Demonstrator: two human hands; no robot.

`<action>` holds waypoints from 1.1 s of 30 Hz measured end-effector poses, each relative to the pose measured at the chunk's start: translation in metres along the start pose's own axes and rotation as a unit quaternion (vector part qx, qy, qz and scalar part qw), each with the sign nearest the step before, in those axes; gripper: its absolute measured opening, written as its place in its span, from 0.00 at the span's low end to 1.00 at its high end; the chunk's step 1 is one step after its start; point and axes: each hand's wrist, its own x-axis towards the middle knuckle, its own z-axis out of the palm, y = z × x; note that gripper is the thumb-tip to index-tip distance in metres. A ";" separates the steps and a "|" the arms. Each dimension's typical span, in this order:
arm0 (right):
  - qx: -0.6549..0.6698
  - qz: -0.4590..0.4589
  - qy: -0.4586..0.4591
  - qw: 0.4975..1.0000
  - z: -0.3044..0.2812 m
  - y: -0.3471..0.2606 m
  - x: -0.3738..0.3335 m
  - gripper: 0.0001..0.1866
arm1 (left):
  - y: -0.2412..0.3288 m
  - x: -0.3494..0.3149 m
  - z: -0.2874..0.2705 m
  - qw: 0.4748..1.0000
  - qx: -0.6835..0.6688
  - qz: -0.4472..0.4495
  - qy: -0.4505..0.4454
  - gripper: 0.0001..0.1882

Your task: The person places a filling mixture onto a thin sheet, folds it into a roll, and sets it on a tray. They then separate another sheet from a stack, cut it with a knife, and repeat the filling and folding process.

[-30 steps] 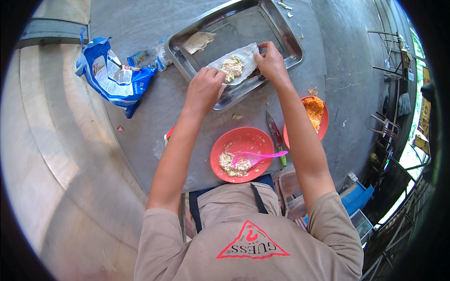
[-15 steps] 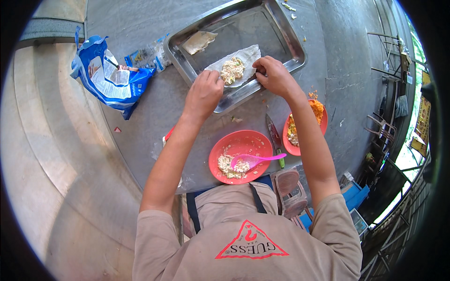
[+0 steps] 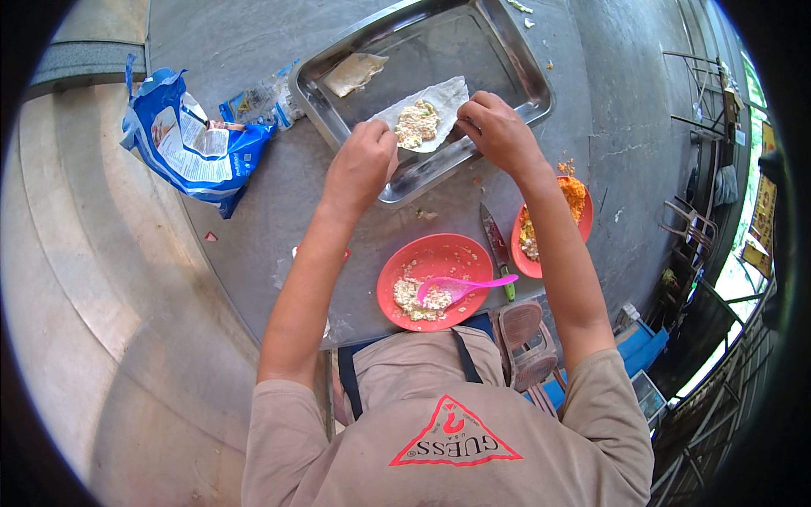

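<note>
A thin white wrapper sheet (image 3: 454, 91) lies inside a shallow metal tray (image 3: 541, 110), with a mound of creamy, chunky filling (image 3: 417, 124) on its middle. My left hand (image 3: 367, 155) is closed in a pinch at the sheet's left corner. At its right edge my right hand (image 3: 500, 133) pinches too, thumb and fingers together. My fingers partly hide both edges of the sheet. Farther back in the tray rests a folded, pale wrapper parcel (image 3: 355, 74), apart from my hands.
Nearer me sits a red plate (image 3: 393, 275) with more filling and a pink spoon (image 3: 460, 287). A green-handled knife (image 3: 495, 241) lies beside it. Another red plate (image 3: 528, 267) holds orange crumbs at right. A blue plastic bag (image 3: 190, 148) stands left, near a clear wrapper (image 3: 266, 100).
Both hands stay at the wrapper sheet. My left hand has shifted slightly left, and my right hand has lifted a little at the sheet's right edge. The filling stays on the sheet.
</note>
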 end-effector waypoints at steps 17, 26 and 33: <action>-0.040 -0.082 -0.057 0.994 0.004 -0.020 0.007 0.11 | -0.002 0.010 -0.011 0.993 -0.061 -0.098 -0.017 0.05; -0.015 -0.102 -0.023 0.994 0.011 -0.016 0.010 0.05 | -0.003 0.010 -0.012 0.992 -0.072 -0.100 -0.020 0.05; 0.035 -0.108 -0.024 0.993 0.010 -0.014 0.017 0.05 | 0.000 0.011 -0.015 0.990 -0.077 -0.113 -0.037 0.07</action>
